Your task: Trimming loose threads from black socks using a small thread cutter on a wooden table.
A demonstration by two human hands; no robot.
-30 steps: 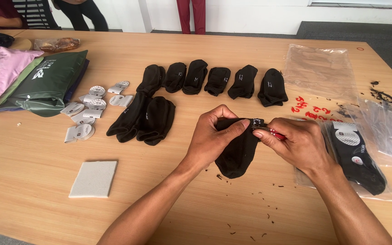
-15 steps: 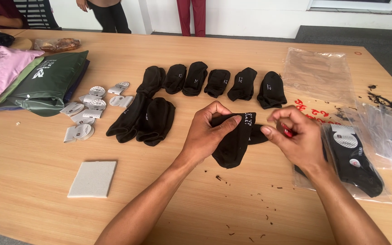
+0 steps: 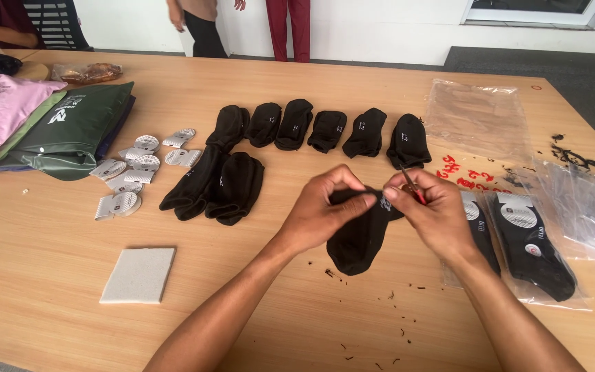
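I see my left hand (image 3: 325,213) pinching the top of a black sock (image 3: 358,238) near the middle of the wooden table (image 3: 256,324), fingers closed on the fabric. My right hand (image 3: 435,217) grips a small red-handled tool (image 3: 413,187) against the sock. A row of black socks (image 3: 325,127) lies toward the far edge.

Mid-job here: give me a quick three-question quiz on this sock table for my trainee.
1. True or false: the left hand pinches the black sock.
2. What does the right hand hold? A) red-handled tool B) grey pad C) folded shirt
3. How many socks lie in the far row?

Key: 1 true. 2 A, the red-handled tool. 3 six.
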